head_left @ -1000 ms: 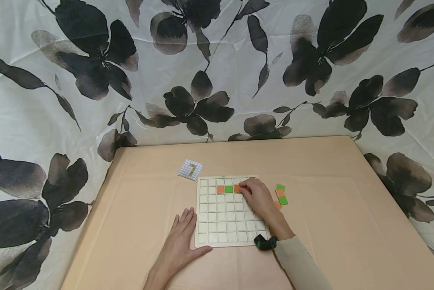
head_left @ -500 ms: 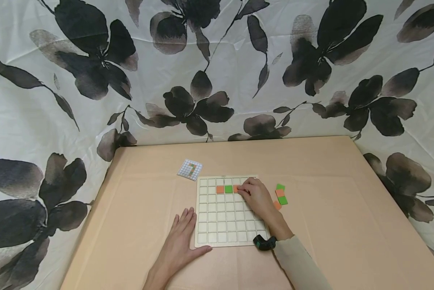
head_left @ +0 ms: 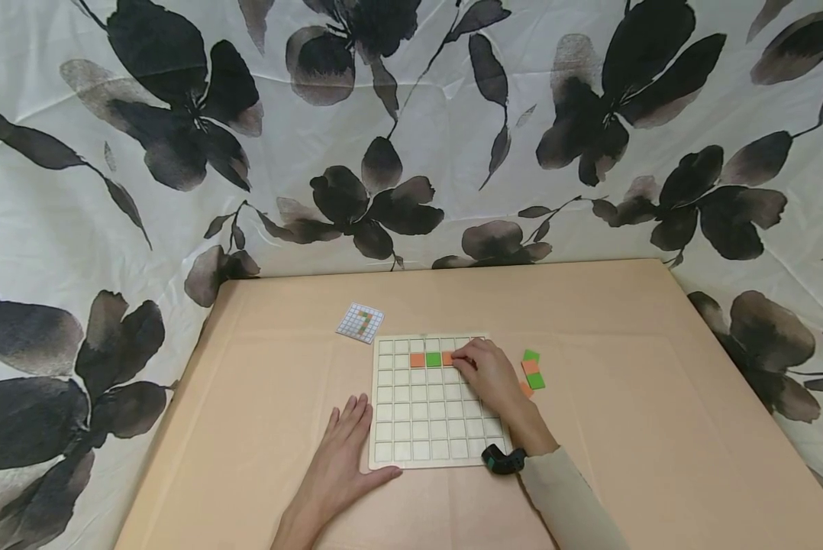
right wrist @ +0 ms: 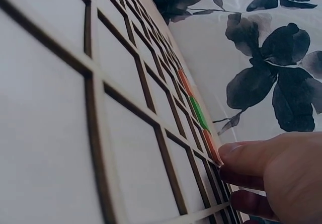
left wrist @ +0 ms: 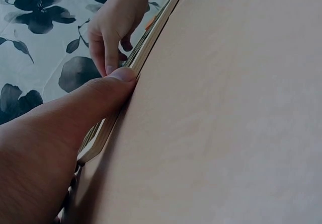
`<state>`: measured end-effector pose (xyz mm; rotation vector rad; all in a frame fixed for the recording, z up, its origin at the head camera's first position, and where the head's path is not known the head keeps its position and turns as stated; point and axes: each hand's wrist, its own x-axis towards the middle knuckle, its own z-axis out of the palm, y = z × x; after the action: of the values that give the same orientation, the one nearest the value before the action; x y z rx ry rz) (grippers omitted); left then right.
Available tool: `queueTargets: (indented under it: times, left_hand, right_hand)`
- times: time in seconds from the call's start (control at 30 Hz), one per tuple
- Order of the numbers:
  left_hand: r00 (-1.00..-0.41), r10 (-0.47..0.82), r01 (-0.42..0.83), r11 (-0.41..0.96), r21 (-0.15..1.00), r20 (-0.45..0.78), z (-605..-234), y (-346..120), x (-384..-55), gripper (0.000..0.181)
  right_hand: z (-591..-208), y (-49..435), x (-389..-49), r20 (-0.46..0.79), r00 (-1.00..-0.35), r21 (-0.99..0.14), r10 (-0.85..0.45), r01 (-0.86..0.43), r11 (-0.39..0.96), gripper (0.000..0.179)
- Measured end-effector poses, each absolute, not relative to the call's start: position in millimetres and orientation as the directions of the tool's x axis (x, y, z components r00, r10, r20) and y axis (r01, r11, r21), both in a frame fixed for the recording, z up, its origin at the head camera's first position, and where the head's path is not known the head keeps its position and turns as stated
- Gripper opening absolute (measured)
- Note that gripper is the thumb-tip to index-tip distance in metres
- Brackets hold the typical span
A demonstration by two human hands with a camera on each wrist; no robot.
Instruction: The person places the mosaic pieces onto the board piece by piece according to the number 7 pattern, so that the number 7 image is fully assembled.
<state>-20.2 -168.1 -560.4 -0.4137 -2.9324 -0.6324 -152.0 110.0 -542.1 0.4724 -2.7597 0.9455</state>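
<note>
A pale square grid board (head_left: 421, 431) lies on the table. In its second row from the far edge sit an orange tile (head_left: 417, 359), then a green tile (head_left: 434, 359). Just right of these, my right hand (head_left: 490, 378) pinches a second orange tile (right wrist: 211, 146) at its right end; the tile lies level in line with the others. My fingertips partly cover it in the head view. My left hand (head_left: 343, 454) rests along the board's left side, fingers extended, with the thumb (left wrist: 121, 75) on the near edge.
Several loose green and orange tiles (head_left: 535, 380) lie right of the board, one partly behind my right wrist. A small pattern card (head_left: 360, 322) lies beyond the board's far left corner. Flowered cloth (head_left: 453, 153) hangs behind the table (head_left: 659, 428).
The orange tile at my right fingertips has shifted slightly left, up against the green tile, and my right hand moved slightly with it. My left hand stays in place.
</note>
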Motion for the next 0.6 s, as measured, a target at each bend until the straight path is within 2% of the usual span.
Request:
queueTargets:
  times: [0.6]
  left_hand:
    - [-0.955, 0.241, 0.292, 0.866, 0.406, 0.172, -558, -168, -18, 0.108]
  right_hand:
    - [-528, 120, -149, 0.269, -0.939, -0.581, -0.213, -0.335, 0.742, 0.019]
